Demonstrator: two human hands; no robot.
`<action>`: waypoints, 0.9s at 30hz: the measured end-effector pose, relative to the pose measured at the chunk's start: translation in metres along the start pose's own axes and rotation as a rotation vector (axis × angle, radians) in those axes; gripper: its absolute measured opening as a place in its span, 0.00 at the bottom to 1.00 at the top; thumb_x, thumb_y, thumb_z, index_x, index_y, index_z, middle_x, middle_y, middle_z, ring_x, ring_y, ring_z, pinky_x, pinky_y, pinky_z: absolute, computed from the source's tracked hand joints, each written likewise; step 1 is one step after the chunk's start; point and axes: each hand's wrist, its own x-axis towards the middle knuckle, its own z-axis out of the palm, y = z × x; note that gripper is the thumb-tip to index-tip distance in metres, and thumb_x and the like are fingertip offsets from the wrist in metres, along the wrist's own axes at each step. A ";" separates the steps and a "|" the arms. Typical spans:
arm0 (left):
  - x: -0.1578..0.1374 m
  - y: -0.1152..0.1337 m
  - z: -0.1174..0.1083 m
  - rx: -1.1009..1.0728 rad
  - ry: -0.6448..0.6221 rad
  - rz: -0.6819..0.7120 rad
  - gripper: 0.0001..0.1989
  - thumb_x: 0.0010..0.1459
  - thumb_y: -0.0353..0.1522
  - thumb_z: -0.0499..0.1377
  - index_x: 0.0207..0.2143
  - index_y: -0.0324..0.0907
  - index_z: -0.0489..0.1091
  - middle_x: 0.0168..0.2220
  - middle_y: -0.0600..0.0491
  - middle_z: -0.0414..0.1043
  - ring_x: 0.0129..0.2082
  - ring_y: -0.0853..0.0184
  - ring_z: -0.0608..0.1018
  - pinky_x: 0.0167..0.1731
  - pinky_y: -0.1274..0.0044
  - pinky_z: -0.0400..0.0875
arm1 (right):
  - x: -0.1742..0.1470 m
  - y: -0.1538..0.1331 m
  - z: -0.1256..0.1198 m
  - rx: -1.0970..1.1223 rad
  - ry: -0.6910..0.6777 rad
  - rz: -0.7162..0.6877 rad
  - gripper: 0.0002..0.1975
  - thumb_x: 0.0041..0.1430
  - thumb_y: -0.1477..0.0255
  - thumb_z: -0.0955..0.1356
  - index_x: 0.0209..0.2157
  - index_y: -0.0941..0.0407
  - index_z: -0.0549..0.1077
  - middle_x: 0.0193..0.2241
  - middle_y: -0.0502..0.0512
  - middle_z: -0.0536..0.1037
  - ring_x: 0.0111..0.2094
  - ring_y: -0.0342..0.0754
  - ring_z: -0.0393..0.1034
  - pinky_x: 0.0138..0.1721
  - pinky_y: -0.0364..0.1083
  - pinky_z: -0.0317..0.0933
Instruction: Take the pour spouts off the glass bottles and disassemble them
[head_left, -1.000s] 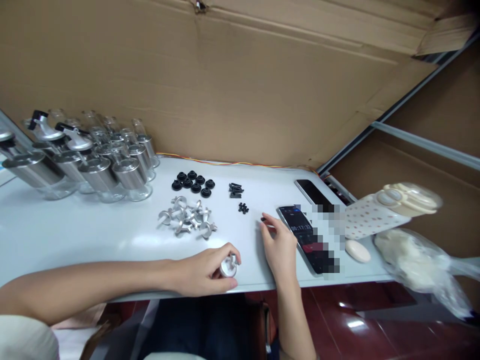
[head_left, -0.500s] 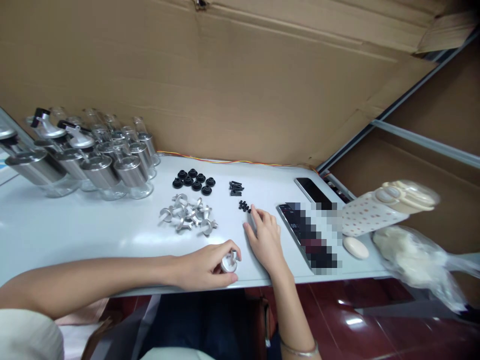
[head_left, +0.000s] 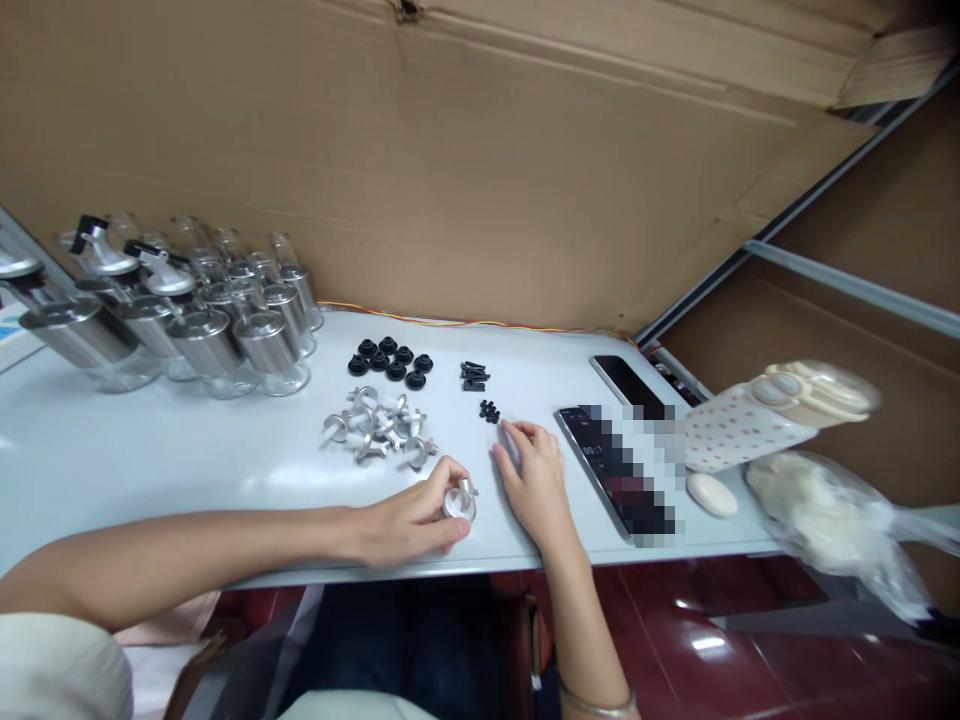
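Observation:
My left hand (head_left: 416, 515) is closed around a silver metal pourer spout (head_left: 460, 502), its round cap facing up between thumb and fingers. Just short of a small cluster of tiny black parts (head_left: 489, 411) rests my right hand (head_left: 536, 480), fingers curved, thumb and forefinger apart. Whether a tiny part lies under the forefinger's tip I cannot tell. Beyond my left hand is a loose pile of matching silver spouts (head_left: 382, 428). Several black ribbed stoppers (head_left: 390, 362) sit behind that pile, and slim black levers (head_left: 474, 376) lie to their right.
Glass bottles with steel sleeves (head_left: 266, 345) crowd the left of the white table (head_left: 187, 470), some topped with spouts. On the right are two phones (head_left: 592, 455), a spotted bottle (head_left: 742, 430), a white oval object (head_left: 712, 495) and a plastic bag (head_left: 814, 510). Cardboard (head_left: 480, 170) stands behind.
My left hand has moved slightly up the table and tilted the spout. My right hand's forefinger has drawn back a little from the tiny black parts, closer to the thumb.

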 end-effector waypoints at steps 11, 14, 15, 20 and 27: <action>0.006 -0.019 0.005 0.072 0.236 0.110 0.16 0.57 0.38 0.56 0.41 0.43 0.50 0.33 0.56 0.58 0.28 0.73 0.64 0.28 0.78 0.61 | -0.024 -0.040 -0.008 0.789 -0.384 0.144 0.16 0.57 0.59 0.65 0.25 0.56 0.63 0.19 0.45 0.61 0.22 0.40 0.53 0.24 0.41 0.49; 0.005 -0.026 0.005 0.305 0.316 0.260 0.16 0.60 0.38 0.53 0.43 0.43 0.49 0.35 0.54 0.63 0.27 0.71 0.69 0.27 0.78 0.63 | -0.023 -0.037 -0.007 0.874 -0.424 0.178 0.21 0.60 0.56 0.61 0.21 0.55 0.58 0.17 0.44 0.55 0.20 0.39 0.48 0.23 0.41 0.45; 0.004 -0.027 0.004 0.470 0.331 0.360 0.13 0.61 0.37 0.52 0.44 0.43 0.50 0.35 0.53 0.64 0.28 0.70 0.70 0.27 0.78 0.63 | -0.023 -0.034 -0.007 0.906 -0.432 0.195 0.22 0.59 0.55 0.61 0.20 0.55 0.57 0.16 0.43 0.54 0.19 0.39 0.46 0.22 0.42 0.44; 0.005 -0.025 -0.005 1.186 0.428 0.733 0.07 0.65 0.33 0.45 0.43 0.40 0.57 0.35 0.48 0.71 0.29 0.67 0.74 0.28 0.76 0.62 | -0.022 -0.027 -0.005 0.947 -0.457 0.232 0.25 0.57 0.53 0.62 0.16 0.55 0.54 0.14 0.43 0.50 0.18 0.38 0.42 0.21 0.42 0.41; 0.005 -0.008 -0.019 1.573 0.521 0.842 0.09 0.63 0.32 0.48 0.38 0.38 0.65 0.27 0.52 0.72 0.23 0.68 0.70 0.24 0.73 0.53 | -0.021 -0.029 -0.008 1.039 -0.490 0.250 0.25 0.56 0.51 0.63 0.17 0.56 0.59 0.15 0.44 0.53 0.18 0.38 0.44 0.20 0.42 0.39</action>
